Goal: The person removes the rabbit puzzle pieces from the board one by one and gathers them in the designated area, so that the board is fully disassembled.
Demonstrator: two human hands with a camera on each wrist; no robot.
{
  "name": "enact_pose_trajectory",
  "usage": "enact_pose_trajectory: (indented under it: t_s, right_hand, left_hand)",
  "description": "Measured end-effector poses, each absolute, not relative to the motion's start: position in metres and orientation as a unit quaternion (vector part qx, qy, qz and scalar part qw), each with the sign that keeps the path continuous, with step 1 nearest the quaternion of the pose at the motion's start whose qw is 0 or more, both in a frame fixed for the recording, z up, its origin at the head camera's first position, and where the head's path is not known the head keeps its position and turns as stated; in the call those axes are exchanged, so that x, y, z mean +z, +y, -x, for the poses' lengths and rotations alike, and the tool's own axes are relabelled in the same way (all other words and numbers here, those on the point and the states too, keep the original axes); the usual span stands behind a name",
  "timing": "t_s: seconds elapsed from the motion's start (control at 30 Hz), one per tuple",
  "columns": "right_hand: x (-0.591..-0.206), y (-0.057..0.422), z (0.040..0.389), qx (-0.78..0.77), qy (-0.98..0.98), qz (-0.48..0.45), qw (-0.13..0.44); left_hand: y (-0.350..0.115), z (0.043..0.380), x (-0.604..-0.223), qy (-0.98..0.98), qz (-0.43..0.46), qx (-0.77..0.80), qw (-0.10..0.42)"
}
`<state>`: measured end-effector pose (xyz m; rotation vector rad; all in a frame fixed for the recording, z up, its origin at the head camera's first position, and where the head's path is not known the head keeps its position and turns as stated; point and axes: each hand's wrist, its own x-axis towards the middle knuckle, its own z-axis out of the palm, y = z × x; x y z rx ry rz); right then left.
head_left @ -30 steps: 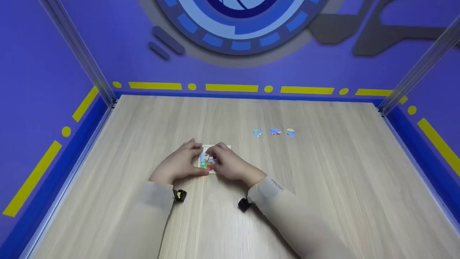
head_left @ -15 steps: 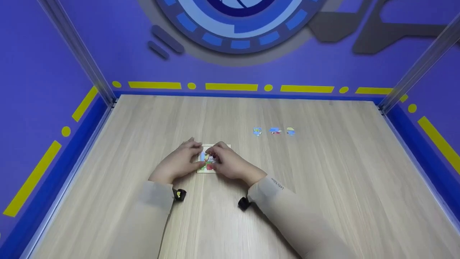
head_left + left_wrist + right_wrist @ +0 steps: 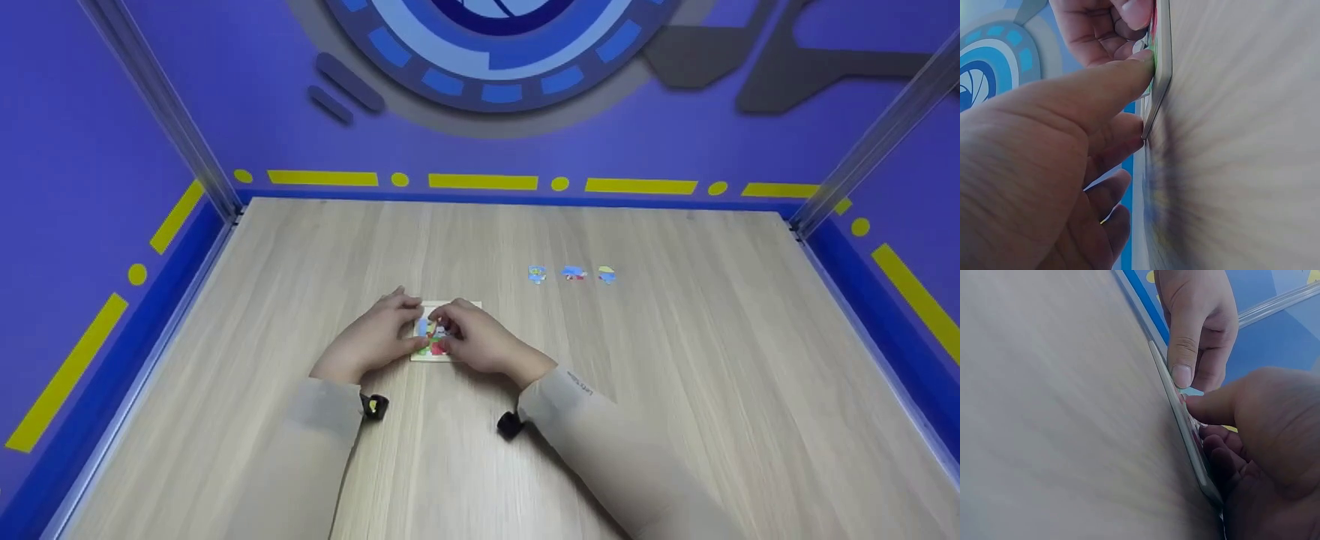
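Note:
A small jigsaw puzzle board (image 3: 424,358) with a pale rim and a colourful picture lies on the table between both hands. My left hand (image 3: 375,337) rests at its left side. In the left wrist view that thumb (image 3: 1120,79) presses on the picture, while the index fingertip touches the board's edge (image 3: 1163,56). From the right, my right hand (image 3: 480,341) reaches over the board with curled fingers. Its thumb and fingers pinch at a puzzle piece on the picture, mostly hidden under them. In the right wrist view this thumb (image 3: 1213,405) sits close to the left thumb (image 3: 1183,365).
Three loose puzzle pieces lie in a row beyond the board to the right: a left one (image 3: 537,274), a middle one (image 3: 574,273) and a right one (image 3: 607,274). Blue panels (image 3: 480,150) with metal corner posts enclose the wooden table (image 3: 675,337).
My left thumb has moved from the board's near edge up onto the picture. The right hand stays over the board with only slight finger movement. The loose pieces have not moved.

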<state>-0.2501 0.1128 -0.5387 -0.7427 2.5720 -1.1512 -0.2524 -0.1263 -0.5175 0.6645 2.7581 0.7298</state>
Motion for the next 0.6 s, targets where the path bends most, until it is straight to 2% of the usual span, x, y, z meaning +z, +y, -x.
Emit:
enact_pose_trajectory:
  t_s: [0.6]
  right_hand:
    - [-0.5381, 0.1024, 0.2494, -0.371, 0.897, 0.232, 0.059]
  left_hand:
    - [-0.1265, 0.2513, -0.5160, 0.937, -0.215, 0.249, 0.119]
